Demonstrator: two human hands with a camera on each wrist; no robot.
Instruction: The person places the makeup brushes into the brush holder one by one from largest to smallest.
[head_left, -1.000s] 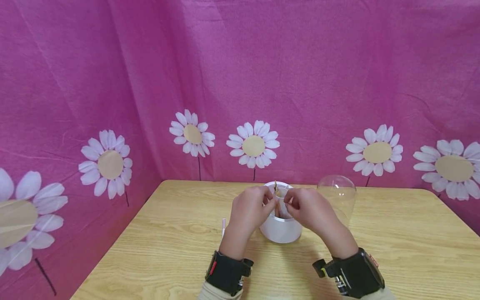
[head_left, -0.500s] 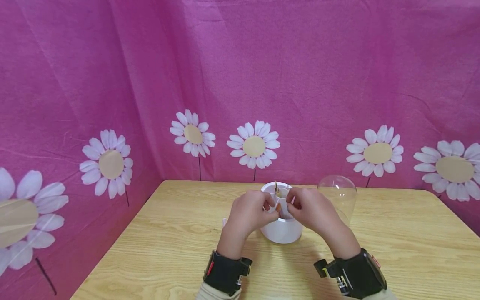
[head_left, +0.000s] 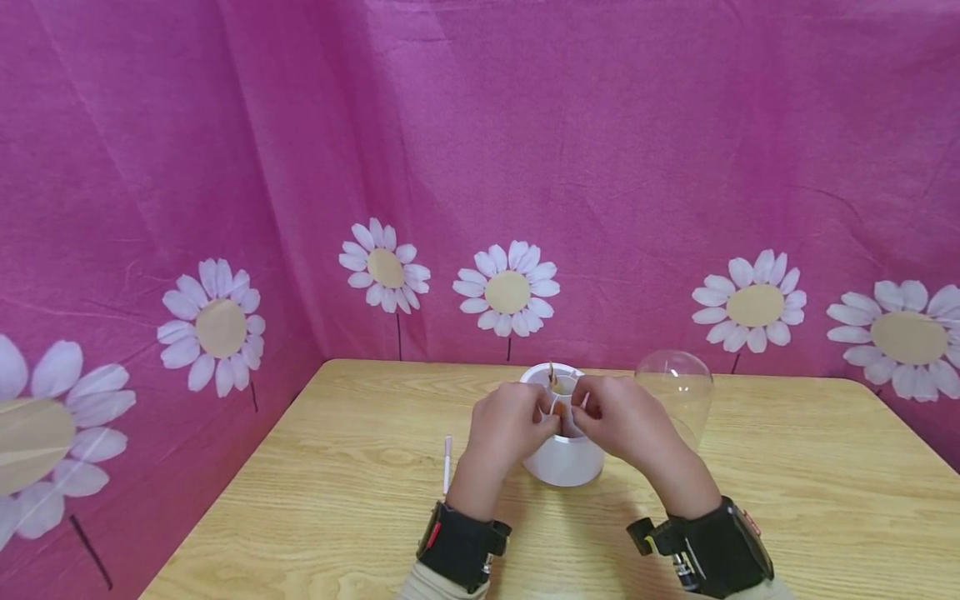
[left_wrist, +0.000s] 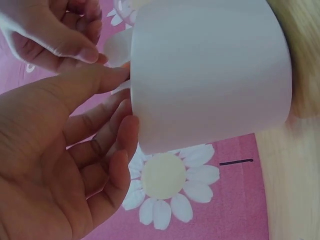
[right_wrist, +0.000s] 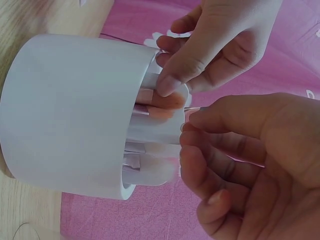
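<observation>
A round white brush holder [head_left: 564, 461] stands on the table between my hands. Makeup brushes stick up inside it, one with brown bristles [right_wrist: 170, 100], others with pale bristles [right_wrist: 160, 171]. My left hand [head_left: 510, 423] reaches over the holder's near left rim; its thumb and fingers pinch the brown-bristled brush at its head. My right hand [head_left: 624, 417] bends in from the right, with thumb and fingertips pinched at the edge of the white inner divider [right_wrist: 165, 131]. The lower ends of the brushes are hidden inside the holder.
A clear dome cover [head_left: 675, 392] stands behind and right of the holder. A thin white stick with a pinkish end [head_left: 447, 462] lies on the table left of my left wrist. A pink curtain with daisies [head_left: 600, 167] hangs behind the wooden table [head_left: 337, 483].
My left hand shifts slightly right and lower over the holder, at the brown-bristled brush. The stick on the table shows more fully beside that wrist. My right hand barely moves.
</observation>
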